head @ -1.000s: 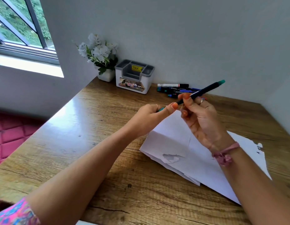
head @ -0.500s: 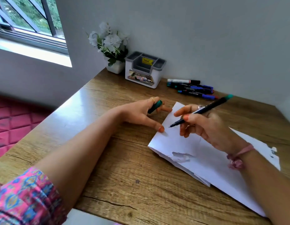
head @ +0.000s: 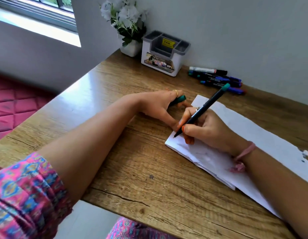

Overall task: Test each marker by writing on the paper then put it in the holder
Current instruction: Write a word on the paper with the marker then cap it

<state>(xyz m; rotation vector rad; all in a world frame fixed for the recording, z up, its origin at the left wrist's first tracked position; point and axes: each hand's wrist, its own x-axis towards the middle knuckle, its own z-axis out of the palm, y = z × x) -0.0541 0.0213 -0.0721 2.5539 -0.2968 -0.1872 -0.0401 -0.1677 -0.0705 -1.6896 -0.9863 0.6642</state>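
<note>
My right hand (head: 206, 128) grips an uncapped black marker with a green end (head: 204, 107), its tip touching the near left corner of the white paper (head: 253, 135). My left hand (head: 160, 106) rests flat on the wooden table (head: 115, 152) beside that corner, thumb against the paper's edge, with the marker's green cap (head: 180, 99) held between its fingers. The white and grey holder (head: 164, 52) stands at the back by the wall. Several capped markers (head: 217, 78) lie in a row to its right.
A small white pot of white flowers (head: 127, 25) stands left of the holder, in the corner below a window. The table's left edge drops to a pink quilted surface (head: 15, 104). The paper is folded and torn at its far right end.
My right hand lowered the marker from mid-air until its tip met the paper. My left hand came down onto the table with the cap. The camera tilted closer and downward.
</note>
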